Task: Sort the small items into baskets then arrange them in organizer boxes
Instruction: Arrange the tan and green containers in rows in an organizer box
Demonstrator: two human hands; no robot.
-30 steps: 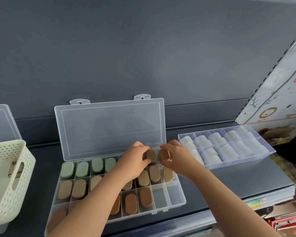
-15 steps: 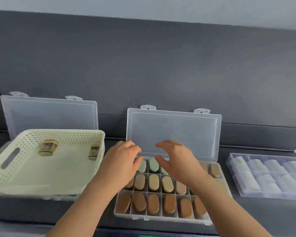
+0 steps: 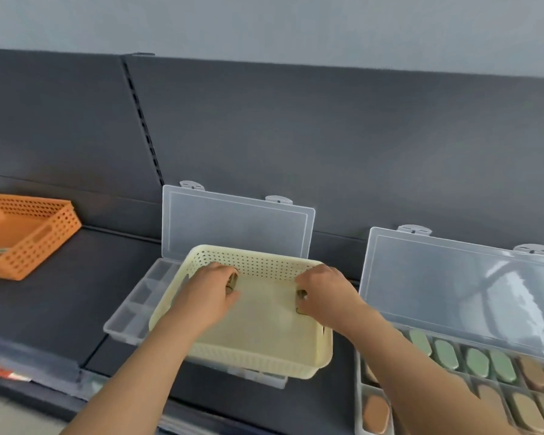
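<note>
— Where are the hands now?

— Both are down in the cream basket (image 3: 258, 257). The left hand (image 3: 212, 288) has its fingers curled round the left piece (image 3: 232, 281) by the far wall. The right hand (image 3: 325, 293) pinches the right piece (image 3: 301, 294) on the basket floor.

— Half a second ago they hovered, holding nothing, over the full box (image 3: 459, 284).

— Yes. They have left it and swung across; the head turned with them, so that box now sits at the right edge, lid up, its rows of green and brown ovals partly showing.

— So that box is finished with?

— Likely, though its near cells are cut off by the frame. These two look like the last pieces in the basket.

— And where would they go?

— My guess is the empty box (image 3: 139, 296) under the basket: its lid stands open behind and bare cells show at the left. The basket covers the rest, so it may need shifting first.

— Anything else?

— An orange basket (image 3: 29, 246) far left, something small in it, too blurred to name.
</note>
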